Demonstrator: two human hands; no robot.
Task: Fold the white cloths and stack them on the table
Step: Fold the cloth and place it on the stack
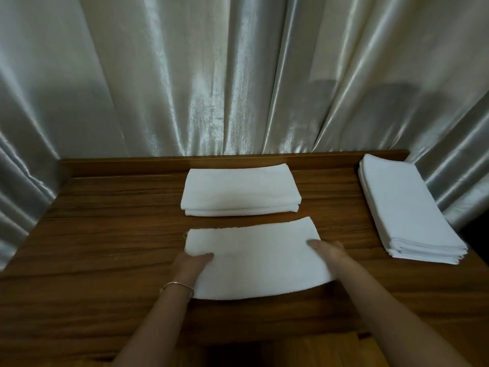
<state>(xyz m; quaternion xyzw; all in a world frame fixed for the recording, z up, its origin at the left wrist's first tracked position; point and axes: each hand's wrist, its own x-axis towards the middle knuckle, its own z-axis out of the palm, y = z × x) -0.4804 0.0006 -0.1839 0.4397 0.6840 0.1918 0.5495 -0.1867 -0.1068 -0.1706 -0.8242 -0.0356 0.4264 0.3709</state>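
A folded white cloth (254,258) lies flat on the wooden table (105,234) in front of me. My left hand (191,264) holds its left edge, thumb on top and fingers tucked under. At the cloth's right edge my right hand (329,251) does the same. Behind it, near the table's back rail, sits a small stack of folded white cloths (239,192). A taller pile of white cloths (407,210) lies at the table's right end, laid lengthwise.
A shiny silver curtain (238,75) hangs behind and around the table on three sides. A raised wooden rail (132,164) runs along the table's back. A thin bracelet (177,286) circles my left wrist.
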